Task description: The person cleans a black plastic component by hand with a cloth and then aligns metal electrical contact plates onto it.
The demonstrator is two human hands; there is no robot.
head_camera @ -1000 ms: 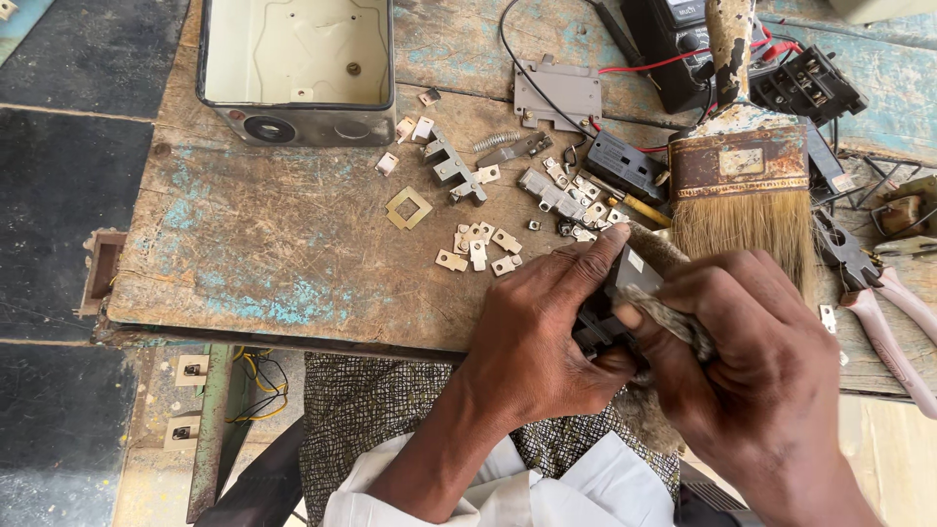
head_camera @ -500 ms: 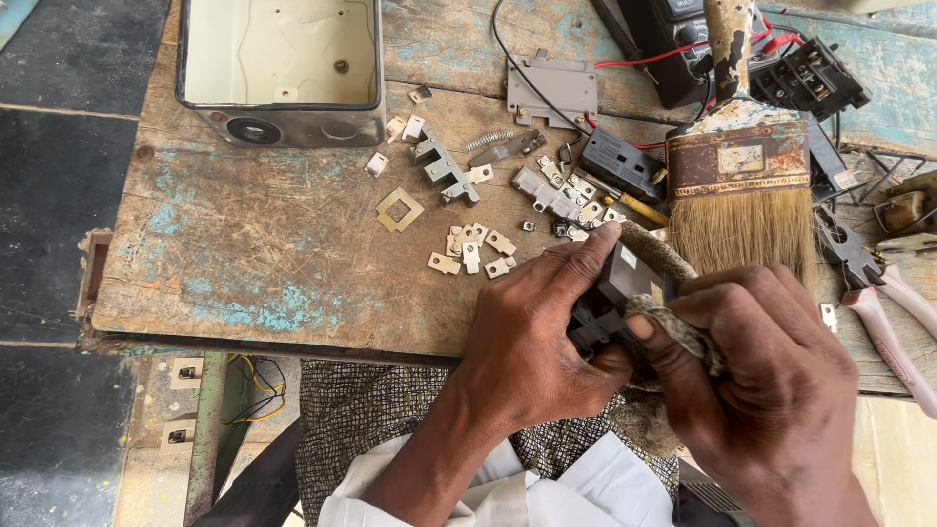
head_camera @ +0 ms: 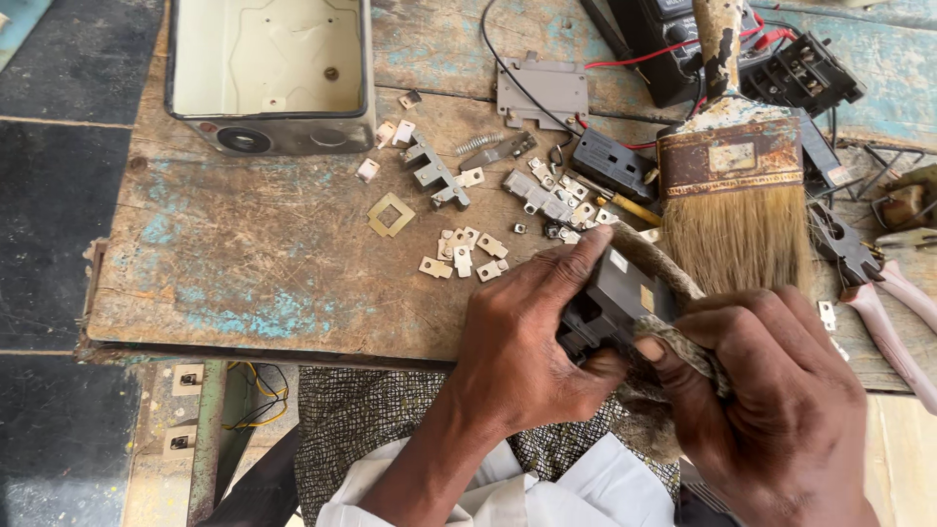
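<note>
At the upper left of the frame an open metal box [head_camera: 268, 68] sits on the worn wooden table [head_camera: 244, 263], its pale inside showing. Right of it, near the middle, small metal contacts [head_camera: 464, 252] lie scattered beside a square brass frame [head_camera: 391, 214] and a few grey plastic pieces [head_camera: 434, 176]. Lower centre, the left hand [head_camera: 517, 342] is closed around a dark plastic switch block [head_camera: 615, 298], thumb underneath, forefinger stretched along its top. The block is held just above the table's near edge. The right hand [head_camera: 771, 390] grips a frayed rag [head_camera: 673, 337] pressed against the block's lower side. Just behind them, upper right, a wide paintbrush [head_camera: 732, 210] lies on the table, bristles pointing toward the hands. At the far right edge lie pink-handled pliers [head_camera: 893, 322].
</note>
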